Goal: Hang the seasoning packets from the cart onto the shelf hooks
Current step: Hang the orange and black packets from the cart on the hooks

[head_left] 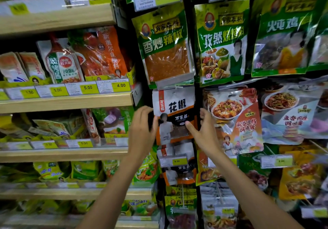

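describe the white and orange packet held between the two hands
The packet is glossy plastic: white top with black characters and a red side strip, a black band, an orange lower part with a clear window on brownish contents. It is upright, under a green packet and above a like packet. The left hand holds its left edge; the right hand pinches its right edge, thumb on the front. Whether it already hangs cannot be told.

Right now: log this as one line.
pepper packet: upright below label holder | left hand: grips left edge | right hand: pinches right edge
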Demonstrator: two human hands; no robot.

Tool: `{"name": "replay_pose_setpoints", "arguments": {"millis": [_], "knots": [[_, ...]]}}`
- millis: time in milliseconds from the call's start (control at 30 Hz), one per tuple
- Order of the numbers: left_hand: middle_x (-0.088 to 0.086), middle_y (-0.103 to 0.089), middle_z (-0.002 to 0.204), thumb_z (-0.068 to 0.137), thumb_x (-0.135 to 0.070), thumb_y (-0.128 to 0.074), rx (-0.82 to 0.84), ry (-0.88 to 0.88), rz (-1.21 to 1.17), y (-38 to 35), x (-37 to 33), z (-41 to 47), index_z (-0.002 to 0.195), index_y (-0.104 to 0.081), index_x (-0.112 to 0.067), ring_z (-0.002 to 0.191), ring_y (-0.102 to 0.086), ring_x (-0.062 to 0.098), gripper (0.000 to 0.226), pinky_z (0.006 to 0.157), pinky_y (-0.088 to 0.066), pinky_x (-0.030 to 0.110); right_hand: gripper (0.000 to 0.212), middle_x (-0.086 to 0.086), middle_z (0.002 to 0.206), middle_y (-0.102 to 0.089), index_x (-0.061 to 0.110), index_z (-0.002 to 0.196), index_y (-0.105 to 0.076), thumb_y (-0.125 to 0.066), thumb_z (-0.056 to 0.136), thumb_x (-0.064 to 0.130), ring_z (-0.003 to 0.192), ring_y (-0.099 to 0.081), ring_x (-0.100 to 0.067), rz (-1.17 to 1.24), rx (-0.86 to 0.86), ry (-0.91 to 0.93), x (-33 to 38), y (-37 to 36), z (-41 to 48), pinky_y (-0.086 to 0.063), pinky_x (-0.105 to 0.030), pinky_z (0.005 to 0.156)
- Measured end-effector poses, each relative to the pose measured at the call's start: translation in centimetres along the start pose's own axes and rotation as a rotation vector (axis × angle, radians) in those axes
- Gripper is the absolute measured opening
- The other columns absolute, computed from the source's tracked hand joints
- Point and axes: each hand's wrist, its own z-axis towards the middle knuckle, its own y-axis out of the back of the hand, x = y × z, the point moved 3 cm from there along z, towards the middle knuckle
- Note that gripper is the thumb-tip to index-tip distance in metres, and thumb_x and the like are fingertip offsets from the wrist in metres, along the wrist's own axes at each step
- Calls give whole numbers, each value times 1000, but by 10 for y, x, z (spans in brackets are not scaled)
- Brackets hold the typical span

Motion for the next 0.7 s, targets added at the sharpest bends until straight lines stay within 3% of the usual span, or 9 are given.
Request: {"name": "replay_pose_setpoints", "arguments": {"millis": [100,233,300,367,400,467,500,567,700], "knots": [[8,-44,136,92,-39,-57,166,364,-260,-30,5,0,139,-38,-7,126,-42,20,59,101,-34,24,84,-7,153,-28,10,149,-19,-69,87,36,142,-27,-22,44,10,-49,-2,-9,25,-27,-30,111],[8,-34,150,87,-49,-60,243,603,-412,-53,20,18,150,-18,-12,138,-33,23,85,112,-32,43,98,0,146,-37,13,151,-16,-75,78,42,139,-34,-22,246,55,-184,-9,-17,47,-32,-31,106],[8,-38,150,85,-50,-61,283,694,-465,-62,25,29,151,-16,-11,136,-37,24,89,111,-33,43,103,-1,153,-32,16,153,-13,-76,77,44,142,-30,-22,307,86,-237,-13,-20,56,-30,-30,106],[8,-59,126,85,-52,-60,326,779,-523,-70,30,39,148,-23,-5,115,-56,20,87,104,-41,38,101,-1,155,-31,18,153,-17,-77,76,44,142,-30,-21,345,112,-247,-16,-22,64,-29,-28,106],[9,-67,99,84,-54,-59,345,793,-551,-72,30,44,139,-39,1,92,-64,17,80,96,-46,38,100,0,155,-31,19,153,-18,-77,76,44,142,-30,-20,357,122,-255,-17,-22,67,-30,-28,107],[10,-59,62,82,-59,-57,389,794,-582,-76,29,52,88,-64,3,61,-59,20,63,82,-49,39,99,0,157,-28,21,153,-17,-75,77,45,144,-28,-20,369,149,-279,-19,-24,73,-30,-33,111],[11,-55,56,81,-61,-56,408,795,-593,-77,27,54,67,-60,1,59,-58,23,63,80,-50,38,99,0,158,-25,22,154,-15,-74,78,46,145,-25,-21,370,166,-290,-20,-24,76,-28,-37,113],[13,-56,57,80,-62,-55,418,806,-614,-79,26,55,56,-54,-3,60,-59,25,63,82,-51,37,99,0,160,-20,23,154,-11,-72,80,47,147,-21,-22,364,181,-310,-22,-26,80,-25,-42,116],[39,-56,112,77,-64,-56,383,833,-701,-81,30,54,120,-50,13,107,-58,44,88,104,-41,51,97,-1,159,-22,21,154,-13,-72,80,44,146,-21,-22,366,135,-288,-22,-27,82,-24,-37,114]]}}
